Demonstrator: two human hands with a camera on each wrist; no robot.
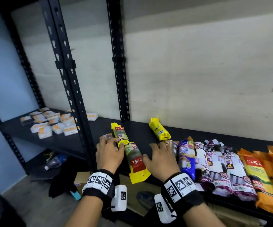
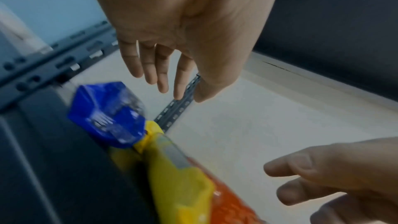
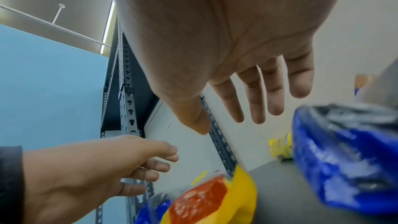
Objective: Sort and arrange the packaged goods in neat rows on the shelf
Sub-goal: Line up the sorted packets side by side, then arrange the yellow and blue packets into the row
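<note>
Both hands hover low over the black shelf board [image 1: 140, 133], palms down and fingers straight, holding nothing. My left hand [image 1: 109, 153] [image 2: 183, 74] is above the end of a blue pack [image 2: 107, 113], beside two long yellow packs with red labels [image 1: 136, 161] [image 1: 121, 135] lying end to end. My right hand [image 1: 162, 158] [image 3: 228, 108] is just left of another blue pack [image 1: 186, 156] [image 3: 344, 159]. A short yellow roll [image 1: 159, 129] lies behind it. White and purple drawstring-bag packs [image 1: 224, 167] and orange packs [image 1: 268, 174] lie side by side to the right.
Several small white and orange boxes [image 1: 50, 123] lie scattered on the neighbouring shelf at left. Black slotted uprights [image 1: 119, 63] stand between the two bays. A plastic bottle [image 1: 55, 161] lies on a lower shelf, and a cardboard box [image 1: 80, 179] sits below the front edge.
</note>
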